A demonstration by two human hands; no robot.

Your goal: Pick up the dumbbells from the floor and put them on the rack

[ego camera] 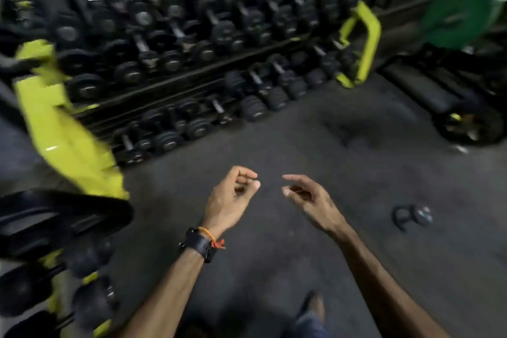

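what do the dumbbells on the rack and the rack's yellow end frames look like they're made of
Dumbbells: matte black heads, probably rubber-coated, on shiny bare-metal handles; blur leaves it open. Rack end frame: likely painted metal, glossy lime-yellow with highlights.

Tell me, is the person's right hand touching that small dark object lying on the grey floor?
Apart. The head view shows bare grey floor between the right hand and the small dark object.
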